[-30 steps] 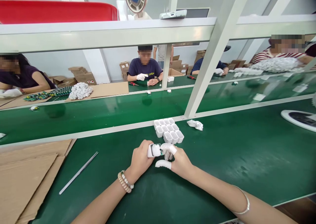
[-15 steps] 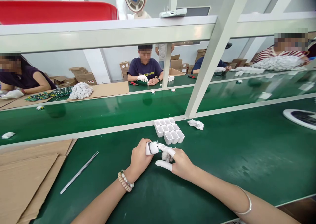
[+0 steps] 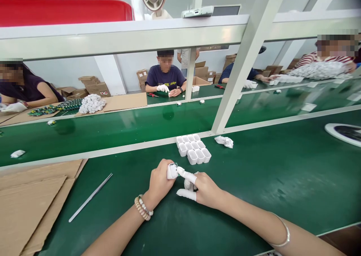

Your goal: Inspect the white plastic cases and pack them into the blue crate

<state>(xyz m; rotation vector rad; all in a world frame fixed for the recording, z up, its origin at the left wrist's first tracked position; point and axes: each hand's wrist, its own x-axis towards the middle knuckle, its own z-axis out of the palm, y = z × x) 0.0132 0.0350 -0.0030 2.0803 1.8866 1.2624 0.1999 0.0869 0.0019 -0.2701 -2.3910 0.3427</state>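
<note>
My left hand (image 3: 160,180) is closed around a small white plastic housing (image 3: 171,171) held above the green table. A bit of green circuit board (image 3: 177,166) shows at the housing's open end. My right hand (image 3: 201,184) wears white finger cots. Its index fingertip presses against the board end of the housing, while the thumb stretches out apart below and the other fingers curl underneath. Just beyond my hands stand several white open-topped housings (image 3: 192,147) in rows. A crumpled white piece (image 3: 224,141) lies right of them.
Metal tweezers (image 3: 90,197) and flat cardboard (image 3: 28,207) lie to the left. Beyond a low white rail runs a green conveyor (image 3: 121,124) carrying small white parts. A slanted post (image 3: 235,79) rises ahead. Co-workers sit across. A white-rimmed oval object (image 3: 342,133) is at right.
My right index finger has shifted slightly left against the housing, and less of the green board shows. The housing has turned a little in my left hand. Parts on the conveyor have moved right.
</note>
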